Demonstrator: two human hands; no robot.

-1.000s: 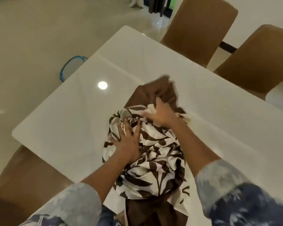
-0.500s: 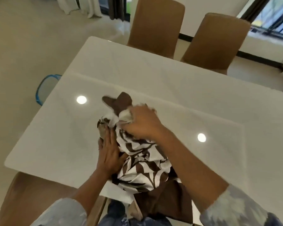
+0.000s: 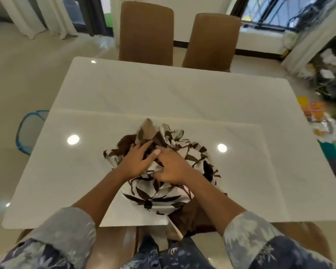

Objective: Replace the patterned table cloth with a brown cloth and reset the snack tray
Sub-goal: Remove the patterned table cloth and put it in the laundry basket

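Half a second earlier the right hand (image 3: 173,167) had been fisted high on the bundle, pinching up a brown corner, and the left hand (image 3: 136,162) had pressed flat against its near side; both had since come down on top of the heap, thumbs nearly touching, and the view had lifted to take in the whole room. At this moment the patterned cloth (image 3: 159,193), white with dark leaf shapes, lay bunched near the front middle of the white surface (image 3: 182,94), tangled with a brown cloth (image 3: 190,220) whose near end hung over the front edge toward the person's lap. Each hand's grip looked loosely curled into the folds, fingers spread and pressing rather than clenched, so I judged them resting on the fabric, not fully closed around it. As for progress, the patterned cloth was already off its spread and gathered, which seemed the first step nearly finished; the brown cloth was not yet laid out, and no snack tray showed on the surface, so spreading and resetting remained. A blue-rimmed mesh basket (image 3: 27,131) stood on the floor by the left edge of the surface; its contents could not be made out. Colourful packets (image 3: 314,113) lay blurred beyond the right corner.
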